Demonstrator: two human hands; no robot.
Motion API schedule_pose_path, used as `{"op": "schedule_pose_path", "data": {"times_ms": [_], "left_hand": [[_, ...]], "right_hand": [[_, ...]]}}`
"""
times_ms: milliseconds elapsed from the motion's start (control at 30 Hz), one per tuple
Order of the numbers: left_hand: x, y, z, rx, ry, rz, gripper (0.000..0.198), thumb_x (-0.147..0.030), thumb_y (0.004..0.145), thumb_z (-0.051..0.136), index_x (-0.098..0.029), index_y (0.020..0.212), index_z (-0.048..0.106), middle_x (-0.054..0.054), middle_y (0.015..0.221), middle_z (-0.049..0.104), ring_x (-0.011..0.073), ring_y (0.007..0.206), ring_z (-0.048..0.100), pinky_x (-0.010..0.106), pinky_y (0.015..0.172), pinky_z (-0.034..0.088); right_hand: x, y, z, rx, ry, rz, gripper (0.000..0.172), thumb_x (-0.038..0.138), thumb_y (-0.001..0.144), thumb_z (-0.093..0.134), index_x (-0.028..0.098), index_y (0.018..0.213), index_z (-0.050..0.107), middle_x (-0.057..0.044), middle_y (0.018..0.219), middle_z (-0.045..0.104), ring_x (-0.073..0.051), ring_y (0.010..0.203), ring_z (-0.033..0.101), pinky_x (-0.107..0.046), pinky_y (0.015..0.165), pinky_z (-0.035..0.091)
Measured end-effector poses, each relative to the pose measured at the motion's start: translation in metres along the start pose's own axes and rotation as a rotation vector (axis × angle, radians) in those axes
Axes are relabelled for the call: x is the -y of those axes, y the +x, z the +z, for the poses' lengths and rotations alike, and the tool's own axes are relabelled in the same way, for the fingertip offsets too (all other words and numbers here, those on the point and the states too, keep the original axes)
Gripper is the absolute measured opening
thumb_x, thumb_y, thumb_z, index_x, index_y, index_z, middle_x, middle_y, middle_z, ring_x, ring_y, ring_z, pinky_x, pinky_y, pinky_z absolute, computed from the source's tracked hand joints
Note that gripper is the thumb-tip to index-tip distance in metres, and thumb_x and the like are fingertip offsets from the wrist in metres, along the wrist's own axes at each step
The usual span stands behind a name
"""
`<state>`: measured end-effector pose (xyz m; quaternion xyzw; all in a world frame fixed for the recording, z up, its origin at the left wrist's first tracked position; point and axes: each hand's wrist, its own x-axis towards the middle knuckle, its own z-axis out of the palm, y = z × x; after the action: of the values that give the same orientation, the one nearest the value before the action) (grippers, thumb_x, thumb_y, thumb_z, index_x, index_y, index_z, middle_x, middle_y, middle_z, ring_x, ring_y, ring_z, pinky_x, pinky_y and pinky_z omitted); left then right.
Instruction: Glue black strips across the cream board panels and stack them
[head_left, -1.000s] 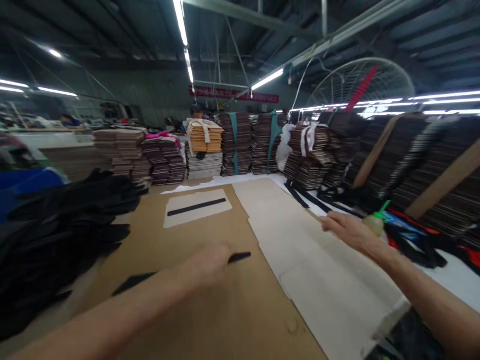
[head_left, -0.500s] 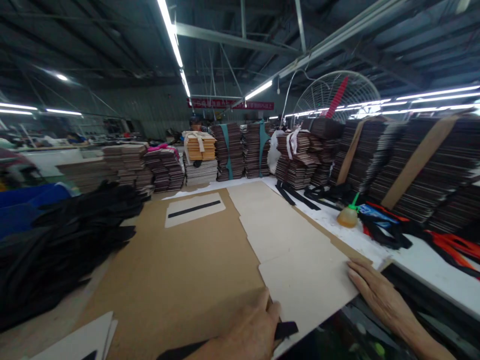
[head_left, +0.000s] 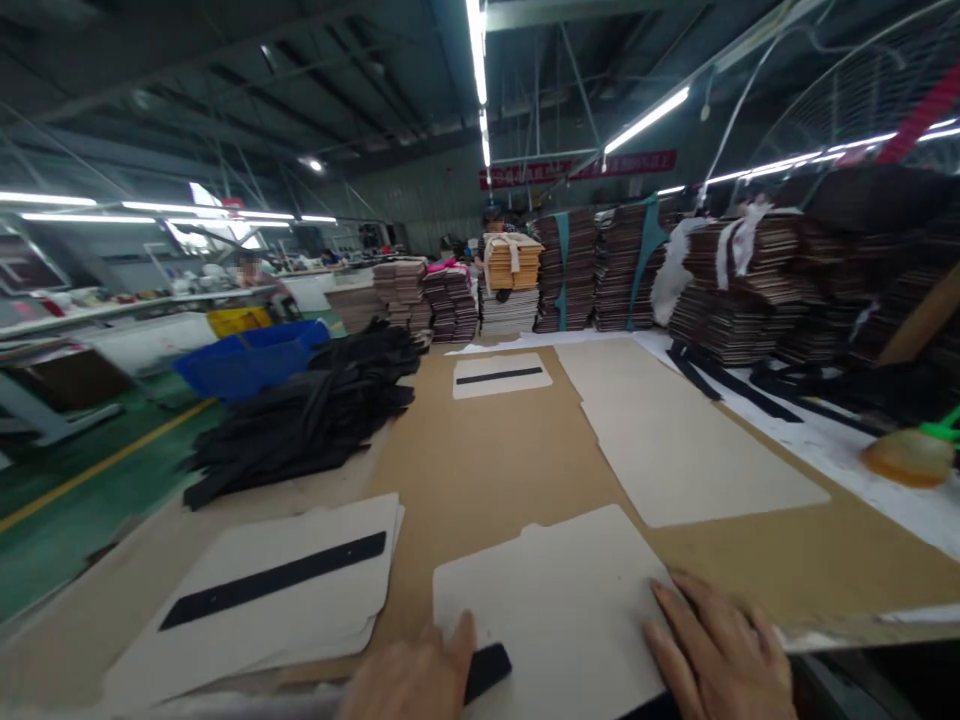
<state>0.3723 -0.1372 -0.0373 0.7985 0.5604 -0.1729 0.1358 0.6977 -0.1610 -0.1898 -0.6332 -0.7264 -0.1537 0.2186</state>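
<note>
A pale board (head_left: 555, 590) lies at the near edge of the brown work surface (head_left: 502, 455). My left hand (head_left: 412, 675) is at its left edge, thumb against a short black strip (head_left: 487, 672); its other fingers are blurred. On the right side of that board rests my right hand (head_left: 720, 650), fingers spread. To the left, a stack of pale boards (head_left: 277, 590) carries a long black strip (head_left: 277, 580). A smaller pale board with a black strip (head_left: 501, 376) sits farther back. More pale boards (head_left: 675, 440) overlap at the right.
Black fabric strips (head_left: 307, 410) are heaped at the left beside a blue bin (head_left: 251, 360). Tied board stacks (head_left: 566, 270) line the back. At the right are loose black straps (head_left: 739, 385) and a bottle with amber liquid (head_left: 907, 457).
The view has swung left. The board at my hands has come off the overlapping row, moving left and nearer. My right hand has moved along with it, and the left stack shows more fully.
</note>
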Motion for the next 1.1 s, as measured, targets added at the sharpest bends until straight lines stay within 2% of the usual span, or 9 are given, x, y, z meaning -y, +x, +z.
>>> {"op": "schedule_pose_path", "data": {"times_ms": [133, 200, 267, 333, 433, 633, 767, 933, 1100], "left_hand": [[0.008, -0.016, -0.012, -0.207, -0.258, -0.196, 0.05, -0.033, 0.088, 0.052, -0.02, 0.136, 0.05, 0.015, 0.119, 0.066, 0.0354, 0.103, 0.065, 0.051, 0.089, 0.049], [0.008, -0.019, -0.012, -0.225, -0.593, -0.194, 0.047, -0.044, 0.082, 0.061, -0.022, 0.124, 0.059, 0.008, 0.102, 0.071, 0.0269, 0.094, 0.066, 0.038, 0.082, 0.05], [0.004, -0.016, -0.007, -0.078, -0.996, -0.164, 0.044, -0.043, 0.075, 0.068, -0.02, 0.113, 0.062, 0.002, 0.078, 0.071, 0.0155, 0.063, 0.061, 0.025, 0.058, 0.046], [-0.003, -0.007, 0.002, 0.105, -1.327, -0.071, 0.046, -0.04, 0.069, 0.072, -0.017, 0.108, 0.061, -0.002, 0.067, 0.067, 0.0076, 0.041, 0.044, 0.019, 0.039, 0.03], [-0.012, 0.009, 0.014, 0.256, -1.59, 0.111, 0.044, -0.037, 0.066, 0.076, -0.013, 0.101, 0.063, -0.002, 0.064, 0.066, 0.0038, 0.032, 0.035, 0.018, 0.031, 0.021], [-0.019, 0.023, 0.019, 0.348, -1.816, 0.206, 0.032, -0.035, 0.064, 0.077, -0.011, 0.082, 0.067, -0.002, 0.053, 0.06, 0.0035, 0.032, 0.036, 0.016, 0.031, 0.027], [-0.019, 0.026, 0.02, 0.352, -1.812, 0.227, 0.03, -0.038, 0.064, 0.077, -0.011, 0.063, 0.065, -0.005, 0.039, 0.048, 0.0049, 0.03, 0.034, 0.018, 0.031, 0.024], [-0.023, 0.025, 0.018, 0.362, -1.765, 0.257, 0.03, -0.039, 0.066, 0.076, -0.011, 0.064, 0.065, -0.005, 0.039, 0.049, 0.0055, 0.03, 0.036, 0.018, 0.031, 0.022], [-0.028, 0.024, 0.018, 0.298, -1.806, 0.23, 0.035, -0.045, 0.065, 0.076, -0.013, 0.063, 0.063, -0.006, 0.042, 0.049, 0.0051, 0.031, 0.036, 0.017, 0.031, 0.024]], "right_hand": [[0.022, 0.02, -0.009, -0.095, 0.132, 0.011, 0.036, 0.046, 0.089, 0.047, 0.034, 0.118, 0.064, -0.009, 0.128, 0.063, -0.038, 0.112, 0.059, -0.062, 0.089, 0.044], [0.032, 0.034, -0.026, -0.17, 0.301, -0.004, 0.032, 0.047, 0.089, 0.048, 0.032, 0.11, 0.066, -0.01, 0.118, 0.068, -0.036, 0.106, 0.062, -0.057, 0.086, 0.048], [0.046, 0.05, -0.046, -0.177, 0.522, -0.054, 0.023, 0.043, 0.09, 0.049, 0.03, 0.098, 0.067, -0.007, 0.104, 0.071, -0.029, 0.098, 0.065, -0.046, 0.082, 0.055], [0.066, 0.066, -0.065, -0.117, 0.709, -0.077, 0.018, 0.038, 0.092, 0.05, 0.029, 0.09, 0.066, -0.004, 0.097, 0.071, -0.023, 0.093, 0.068, -0.034, 0.078, 0.058], [0.098, 0.084, -0.082, -0.008, 0.866, -0.085, 0.016, 0.032, 0.094, 0.05, 0.029, 0.101, 0.065, -0.003, 0.103, 0.07, -0.018, 0.094, 0.068, -0.025, 0.078, 0.058], [0.127, 0.092, -0.076, 0.068, 0.925, -0.182, 0.035, 0.023, 0.095, 0.046, 0.027, 0.129, 0.057, -0.008, 0.111, 0.064, -0.017, 0.1, 0.066, -0.025, 0.081, 0.058], [0.13, 0.089, -0.069, 0.059, 0.923, -0.229, 0.035, 0.023, 0.092, 0.05, 0.026, 0.127, 0.056, -0.008, 0.108, 0.064, -0.018, 0.096, 0.066, -0.027, 0.08, 0.059], [0.13, 0.087, -0.068, 0.1, 0.948, -0.083, 0.015, 0.024, 0.091, 0.054, 0.027, 0.105, 0.058, -0.004, 0.101, 0.062, -0.014, 0.089, 0.065, -0.021, 0.074, 0.058], [0.125, 0.078, -0.063, 0.033, 0.891, -0.183, 0.031, 0.021, 0.092, 0.051, 0.027, 0.122, 0.055, -0.009, 0.121, 0.054, -0.017, 0.104, 0.063, -0.024, 0.082, 0.058]]}}
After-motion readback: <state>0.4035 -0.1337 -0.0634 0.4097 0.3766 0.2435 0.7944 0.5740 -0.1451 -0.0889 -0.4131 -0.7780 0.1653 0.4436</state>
